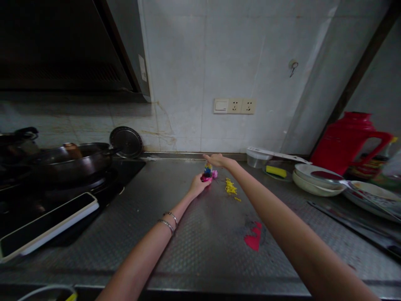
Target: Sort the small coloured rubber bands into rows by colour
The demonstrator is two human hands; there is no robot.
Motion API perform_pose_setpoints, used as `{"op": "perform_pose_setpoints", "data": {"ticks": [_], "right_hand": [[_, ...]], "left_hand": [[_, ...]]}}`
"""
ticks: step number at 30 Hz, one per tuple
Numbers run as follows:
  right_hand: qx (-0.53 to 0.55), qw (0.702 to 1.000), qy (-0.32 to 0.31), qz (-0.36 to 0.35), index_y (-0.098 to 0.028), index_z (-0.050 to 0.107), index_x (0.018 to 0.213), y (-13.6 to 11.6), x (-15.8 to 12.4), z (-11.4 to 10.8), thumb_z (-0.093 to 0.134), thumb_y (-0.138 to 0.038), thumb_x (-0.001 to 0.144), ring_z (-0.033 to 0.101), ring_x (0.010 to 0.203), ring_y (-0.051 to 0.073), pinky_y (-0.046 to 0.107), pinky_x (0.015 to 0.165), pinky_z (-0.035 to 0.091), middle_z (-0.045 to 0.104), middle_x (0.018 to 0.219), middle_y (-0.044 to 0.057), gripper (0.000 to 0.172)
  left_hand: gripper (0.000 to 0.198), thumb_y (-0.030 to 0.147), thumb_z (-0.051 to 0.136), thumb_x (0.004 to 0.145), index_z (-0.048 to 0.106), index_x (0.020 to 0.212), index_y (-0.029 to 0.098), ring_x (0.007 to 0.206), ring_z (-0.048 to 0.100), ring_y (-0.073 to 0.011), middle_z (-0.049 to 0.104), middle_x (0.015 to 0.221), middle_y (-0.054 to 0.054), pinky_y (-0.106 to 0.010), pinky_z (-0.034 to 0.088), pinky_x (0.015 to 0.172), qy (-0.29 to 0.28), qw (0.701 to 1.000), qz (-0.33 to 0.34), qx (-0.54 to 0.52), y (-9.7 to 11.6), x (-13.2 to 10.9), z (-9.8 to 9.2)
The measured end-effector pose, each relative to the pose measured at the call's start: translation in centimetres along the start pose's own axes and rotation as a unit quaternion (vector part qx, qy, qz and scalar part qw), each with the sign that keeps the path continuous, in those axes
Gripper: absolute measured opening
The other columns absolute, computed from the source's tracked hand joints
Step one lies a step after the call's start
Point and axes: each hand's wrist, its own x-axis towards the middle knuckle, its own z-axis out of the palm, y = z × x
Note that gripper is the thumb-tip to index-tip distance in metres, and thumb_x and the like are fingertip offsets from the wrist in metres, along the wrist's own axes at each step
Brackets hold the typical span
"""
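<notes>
My left hand (198,184) is closed around the bright pink base of a small object (206,178), which has a blue and yellow upper part. Flat over the top of it lies my right hand (215,159), fingers stretched to the left; whether the palm touches the object I cannot tell. A light pink lump (214,174) sits just beside the object. To the right, a little heap of short yellow strands (231,187) rests on the metal counter (188,259), with one loose piece closer to me. Nearer still is a flat, ragged red patch (254,237).
On the left are a cooktop with a pan (78,161), a round lid (126,142) and a white-edged slab (50,223). Along the right stand a clear tub (256,159), a yellow sponge (275,172), stacked bowls (316,186), a knife (351,228) and a red jug (347,144).
</notes>
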Motion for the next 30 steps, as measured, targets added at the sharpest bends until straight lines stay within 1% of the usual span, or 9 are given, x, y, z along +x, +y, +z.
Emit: {"op": "perform_pose_setpoints", "data": {"ticks": [5, 9, 12, 14, 15, 17, 20, 24, 30], "right_hand": [[0.002, 0.999, 0.035, 0.005, -0.012, 0.067, 0.094, -0.2, -0.3, -0.3, 0.015, -0.050, 0.088, 0.058, 0.095, 0.027, 0.038, 0.085, 0.039, 0.066, 0.096, 0.015, 0.064], [0.060, 0.997, 0.053, 0.015, -0.011, 0.068, 0.090, -0.1, -1.5, -1.8, 0.023, -0.045, 0.088, 0.060, 0.086, 0.023, 0.030, 0.078, 0.042, 0.067, 0.088, 0.014, 0.056], [0.106, 0.989, 0.097, -0.031, -0.012, 0.069, 0.091, 0.7, -3.4, -2.6, 0.038, -0.038, 0.084, 0.060, 0.084, 0.020, 0.025, 0.076, 0.042, 0.068, 0.084, 0.007, 0.041], [0.131, 0.977, 0.148, -0.082, -0.014, 0.068, 0.093, 1.7, -5.1, -2.1, 0.047, -0.031, 0.078, 0.060, 0.085, 0.019, 0.024, 0.077, 0.042, 0.068, 0.090, 0.004, 0.031], [0.139, 0.971, 0.167, -0.101, -0.015, 0.068, 0.092, 2.4, -6.2, -1.5, 0.049, -0.027, 0.076, 0.059, 0.086, 0.018, 0.024, 0.077, 0.042, 0.067, 0.093, 0.005, 0.029], [0.152, 0.970, 0.173, -0.081, -0.015, 0.069, 0.088, 3.8, -8.3, 0.5, 0.049, -0.020, 0.071, 0.060, 0.079, 0.017, 0.024, 0.072, 0.043, 0.068, 0.088, 0.006, 0.026], [0.168, 0.978, 0.118, -0.047, -0.014, 0.068, 0.088, 6.0, -11.4, 4.4, 0.050, -0.015, 0.067, 0.059, 0.069, 0.016, 0.022, 0.064, 0.043, 0.068, 0.078, 0.005, 0.028], [0.175, 0.980, 0.091, 0.007, -0.013, 0.063, 0.098, 7.7, -14.2, 8.7, 0.050, -0.015, 0.066, 0.056, 0.062, 0.014, 0.022, 0.058, 0.041, 0.065, 0.073, 0.004, 0.034], [0.198, 0.975, 0.100, -0.001, -0.013, 0.056, 0.107, 7.8, -14.9, 10.8, 0.050, -0.011, 0.065, 0.052, 0.061, 0.012, 0.020, 0.058, 0.039, 0.061, 0.071, 0.002, 0.043]], "left_hand": [[0.043, 0.028, 0.066, 0.065, 0.059, 0.105, 0.012, 0.080, 0.060, -0.0176, 0.065, 0.094, -0.010, -0.030, 0.044, 0.077, 0.003, 1.000, 0.006, -0.003, 0.1, -0.1, -0.1], [0.043, 0.028, 0.067, 0.064, 0.060, 0.104, 0.012, 0.080, 0.060, -0.0179, 0.066, 0.092, -0.010, -0.030, 0.044, 0.076, 0.010, 1.000, 0.001, 0.007, 0.1, -0.1, -0.2], [0.043, 0.028, 0.067, 0.063, 0.061, 0.103, 0.012, 0.078, 0.059, -0.0171, 0.066, 0.090, -0.009, -0.029, 0.044, 0.074, 0.012, 1.000, -0.006, 0.019, 0.1, -0.1, -0.2], [0.042, 0.028, 0.066, 0.064, 0.061, 0.102, 0.012, 0.077, 0.059, -0.0163, 0.066, 0.088, -0.007, -0.028, 0.043, 0.074, 0.009, 1.000, -0.004, 0.021, 0.2, -0.1, -0.2], [0.041, 0.028, 0.066, 0.064, 0.061, 0.102, 0.012, 0.076, 0.059, -0.0161, 0.066, 0.088, -0.007, -0.028, 0.043, 0.073, 0.008, 1.000, -0.002, 0.021, 0.2, 0.0, -0.2], [0.041, 0.028, 0.066, 0.064, 0.061, 0.102, 0.012, 0.076, 0.059, -0.0162, 0.066, 0.088, -0.007, -0.028, 0.044, 0.073, 0.007, 1.000, -0.001, 0.017, 0.1, 0.0, -0.2], [0.044, 0.028, 0.067, 0.063, 0.060, 0.102, 0.011, 0.078, 0.059, -0.0169, 0.066, 0.089, -0.008, -0.028, 0.044, 0.072, 0.007, 1.000, -0.007, 0.014, -0.1, 0.1, -0.1], [0.044, 0.030, 0.067, 0.064, 0.060, 0.103, 0.010, 0.078, 0.059, -0.0172, 0.065, 0.090, -0.009, -0.028, 0.044, 0.073, 0.004, 1.000, -0.002, 0.023, 0.0, 0.1, -0.2], [0.044, 0.029, 0.067, 0.063, 0.061, 0.103, 0.011, 0.079, 0.059, -0.0179, 0.066, 0.090, -0.009, -0.029, 0.044, 0.074, 0.003, 1.000, -0.006, 0.016, 0.4, -0.1, -0.2]]}}
